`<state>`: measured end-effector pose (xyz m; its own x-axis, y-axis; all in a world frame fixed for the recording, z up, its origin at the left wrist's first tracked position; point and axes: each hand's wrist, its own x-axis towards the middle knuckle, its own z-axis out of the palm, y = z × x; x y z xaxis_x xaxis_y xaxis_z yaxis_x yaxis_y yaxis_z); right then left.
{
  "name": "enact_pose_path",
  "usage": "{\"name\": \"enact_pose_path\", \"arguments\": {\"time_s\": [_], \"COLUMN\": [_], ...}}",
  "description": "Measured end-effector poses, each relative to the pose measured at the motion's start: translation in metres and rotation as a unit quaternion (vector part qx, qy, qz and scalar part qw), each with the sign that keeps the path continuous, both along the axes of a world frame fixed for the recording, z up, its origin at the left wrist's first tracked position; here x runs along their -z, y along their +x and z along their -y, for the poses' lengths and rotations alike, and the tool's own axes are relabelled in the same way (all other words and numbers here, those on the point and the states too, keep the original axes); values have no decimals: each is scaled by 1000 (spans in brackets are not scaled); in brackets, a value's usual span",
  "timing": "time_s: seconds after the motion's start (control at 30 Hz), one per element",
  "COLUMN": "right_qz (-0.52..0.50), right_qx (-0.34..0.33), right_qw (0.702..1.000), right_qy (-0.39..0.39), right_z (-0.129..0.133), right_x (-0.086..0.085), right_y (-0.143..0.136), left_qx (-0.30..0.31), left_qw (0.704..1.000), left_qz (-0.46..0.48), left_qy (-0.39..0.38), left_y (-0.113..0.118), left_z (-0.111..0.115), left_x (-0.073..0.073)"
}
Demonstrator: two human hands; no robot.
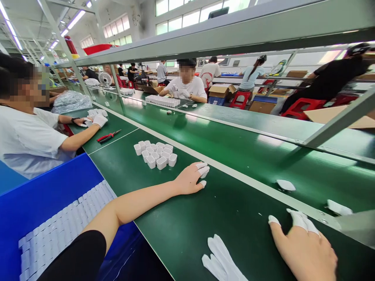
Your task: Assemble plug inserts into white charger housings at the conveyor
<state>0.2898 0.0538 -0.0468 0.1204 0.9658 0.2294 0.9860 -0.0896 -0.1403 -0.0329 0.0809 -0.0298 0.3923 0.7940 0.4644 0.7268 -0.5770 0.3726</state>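
My left hand (191, 178) rests over the green table, fingers stretched forward and thumb apart, with nothing seen in it. White covers sit on several of its fingertips. Just beyond it to the left stand several small white open-topped cups (161, 163) in a loose group. At lower right, my right hand (306, 246) is spread, its thumb away from the fingers, also with white fingertip covers and no object visible in it. The nearest pieces to it are two white flat parts, one (285, 185) farther left and one (339, 207) just ahead, both on the green belt.
A white glove (221, 259) lies on the near table edge. A blue bin (52, 197) holds rows of white parts at left. Red-handled pliers (108, 136) lie near a co-worker's gloved hands (99, 120). Another person (186, 84) sits across the belt. A metal post (342, 117) slants at right.
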Motion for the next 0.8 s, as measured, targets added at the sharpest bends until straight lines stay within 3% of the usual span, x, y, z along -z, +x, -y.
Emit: {"name": "enact_pose_path", "arguments": {"time_s": [0.2, 0.33, 0.5, 0.67, 0.8], "right_qz": [98, 85, 63, 30, -4], "right_qx": [-14, -34, 11, -5, -43], "right_qw": [994, 995, 998, 999, 999], "right_qy": [54, 31, 21, -29, -11], "right_z": [11, 3, -51, -115, -122], "right_x": [-12, -17, -31, -45, -57], "right_y": [-15, -17, -28, -46, -63], "left_qx": [15, 23, 66, 110, 97], "left_qw": [998, 998, 997, 993, 992], "left_qz": [46, 48, 40, 29, 62], "left_qy": [41, 20, 1, 18, 50], "left_y": [3, 6, 10, 15, 18], "left_z": [-1, 4, 13, 23, 29], "left_x": [2, 0, -1, -3, -6]}}
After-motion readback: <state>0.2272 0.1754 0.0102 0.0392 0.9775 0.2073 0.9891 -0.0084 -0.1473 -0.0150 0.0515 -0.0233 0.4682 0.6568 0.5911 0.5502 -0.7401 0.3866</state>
